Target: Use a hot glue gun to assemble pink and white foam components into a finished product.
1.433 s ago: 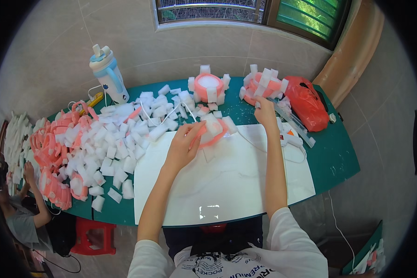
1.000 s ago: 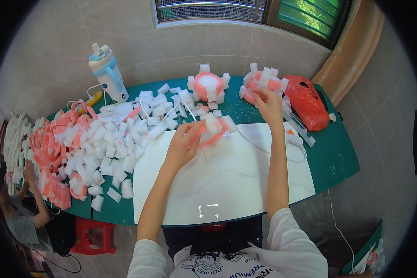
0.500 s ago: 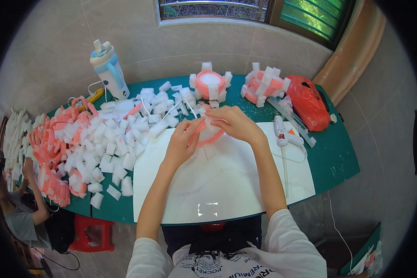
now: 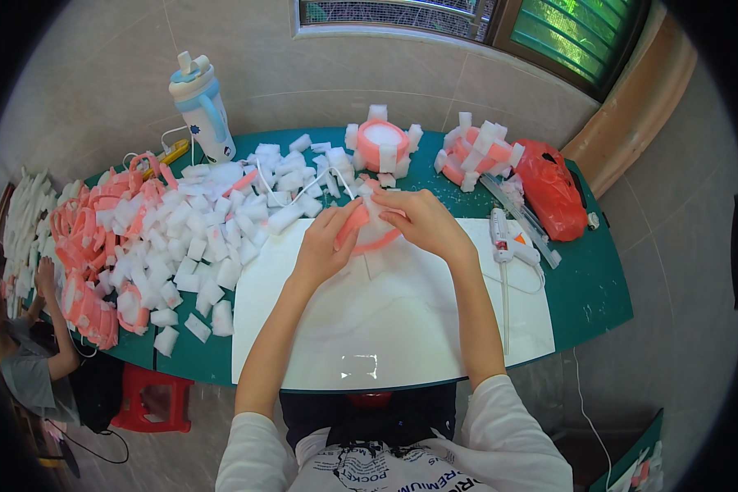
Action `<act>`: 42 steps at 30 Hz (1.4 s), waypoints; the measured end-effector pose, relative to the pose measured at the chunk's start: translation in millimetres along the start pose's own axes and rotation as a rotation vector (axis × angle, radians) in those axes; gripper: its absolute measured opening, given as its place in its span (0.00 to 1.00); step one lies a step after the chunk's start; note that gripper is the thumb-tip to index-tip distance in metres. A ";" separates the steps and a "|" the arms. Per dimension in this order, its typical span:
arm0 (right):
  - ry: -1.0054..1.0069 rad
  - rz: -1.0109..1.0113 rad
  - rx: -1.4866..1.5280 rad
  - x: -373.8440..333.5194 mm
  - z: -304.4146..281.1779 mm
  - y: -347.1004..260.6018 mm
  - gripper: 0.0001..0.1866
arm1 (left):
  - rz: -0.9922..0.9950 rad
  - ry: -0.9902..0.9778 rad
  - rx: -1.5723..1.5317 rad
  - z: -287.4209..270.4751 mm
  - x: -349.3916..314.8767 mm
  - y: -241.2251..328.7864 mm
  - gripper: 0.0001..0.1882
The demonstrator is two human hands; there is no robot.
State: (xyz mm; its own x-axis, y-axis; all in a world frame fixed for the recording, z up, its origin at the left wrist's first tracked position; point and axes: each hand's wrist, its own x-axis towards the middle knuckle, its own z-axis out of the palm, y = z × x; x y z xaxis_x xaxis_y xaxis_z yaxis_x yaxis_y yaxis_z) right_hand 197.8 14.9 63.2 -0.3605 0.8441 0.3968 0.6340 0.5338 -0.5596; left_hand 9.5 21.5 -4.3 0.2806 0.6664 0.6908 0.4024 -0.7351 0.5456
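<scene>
Between my two hands is a pink foam ring [image 4: 379, 243] with a white middle, over the far part of a white board [image 4: 353, 328]. My left hand [image 4: 330, 243] grips its left side, fingers bent around the pink foam. From the right, my right hand [image 4: 418, 220] pinches the ring's upper part, where a pale piece shows by the fingertips; the fingers partly hide it. Beyond them stands a finished-looking pink ring [image 4: 380, 146] with white foam blocks around it. A second pink piece with white blocks [image 4: 476, 156] sits to its right.
White foam blocks [image 4: 197, 238] and pink foam strips [image 4: 82, 238] heap on the left. A glue gun [image 4: 500, 238] lies right on the board, near clear sticks and a red plastic bag [image 4: 553, 193]. A bottle [image 4: 205, 115] stands at the back. Another person [image 4: 41, 361] sits far left.
Both hands keep their hold on the ring with only slight finger shifts. The whole view has moved a little.
</scene>
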 end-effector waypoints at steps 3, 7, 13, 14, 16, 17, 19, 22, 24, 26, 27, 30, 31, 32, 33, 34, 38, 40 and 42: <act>0.010 -0.015 0.010 0.0 0.2 0.4 0.13 | -0.001 -0.002 0.019 0.2 -0.6 -0.9 0.24; -0.016 0.028 0.014 0.4 -1.1 -4.8 0.14 | -0.024 -0.015 0.014 -0.6 -0.9 -0.6 0.25; -0.013 0.033 -0.038 0.0 -3.5 -8.2 0.15 | -0.012 -0.032 0.011 -2.4 1.7 4.5 0.26; -0.026 0.057 -0.057 0.2 -4.0 -10.2 0.16 | 0.017 -0.028 0.018 -2.7 1.5 3.7 0.26; -0.017 0.057 -0.048 -0.1 -3.8 -8.4 0.15 | 0.014 -0.028 0.009 -2.0 1.9 5.5 0.26; -0.009 0.055 -0.038 -0.3 -3.4 -7.1 0.15 | 0.009 -0.028 0.000 -1.6 2.1 6.1 0.26; 0.006 0.021 -0.031 -0.1 -3.2 -4.6 0.15 | 0.010 -0.032 0.000 -1.4 2.1 5.1 0.26; -0.009 0.031 0.005 0.3 -6.4 -8.9 0.14 | -0.002 -0.043 -0.007 -1.8 1.8 5.2 0.25; -0.038 0.075 0.034 0.4 -7.4 -10.0 0.14 | -0.012 -0.051 -0.012 -1.6 1.8 5.2 0.25; -0.034 0.062 0.043 0.6 -7.2 -8.4 0.14 | 0.003 -0.043 -0.005 -0.9 1.9 4.8 0.26; -0.034 0.062 0.043 1.0 -7.4 -8.9 0.14 | 0.004 -0.043 -0.005 -1.2 1.8 5.0 0.26; -0.050 0.088 0.078 2.0 -8.0 -10.3 0.13 | -0.027 -0.056 -0.021 -2.1 1.5 5.9 0.26; -0.044 0.086 0.077 1.9 -7.7 -9.3 0.13 | -0.020 -0.053 -0.017 -1.8 1.7 5.7 0.26; -0.039 0.084 0.076 1.8 -7.6 -8.8 0.12 | -0.013 -0.051 -0.013 -1.7 1.8 5.7 0.25; -0.039 0.084 0.075 1.6 -7.8 -8.7 0.12 | -0.013 -0.051 -0.013 -1.8 2.0 6.4 0.25; -0.030 0.076 0.084 1.4 -8.1 -8.6 0.11 | -0.027 -0.059 -0.024 -2.2 2.3 7.5 0.25; -0.059 0.199 0.198 3.8 -10.3 -17.1 0.09 | -0.051 -0.067 -0.036 -4.1 1.4 8.1 0.25; -0.042 0.181 0.185 3.9 -8.6 -10.9 0.08 | -0.051 -0.072 -0.044 -3.8 2.8 9.9 0.25; -0.027 0.161 0.176 4.6 -7.8 -9.6 0.07 | -0.053 -0.075 -0.049 -4.0 2.9 10.4 0.25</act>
State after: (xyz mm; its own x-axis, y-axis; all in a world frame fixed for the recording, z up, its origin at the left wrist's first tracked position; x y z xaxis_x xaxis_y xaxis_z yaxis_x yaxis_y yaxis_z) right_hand 195.4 13.3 76.0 -0.2838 0.9189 0.2739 0.5564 0.3904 -0.7335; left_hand 11.1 15.4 5.2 0.3257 0.7104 0.6239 0.3760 -0.7028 0.6039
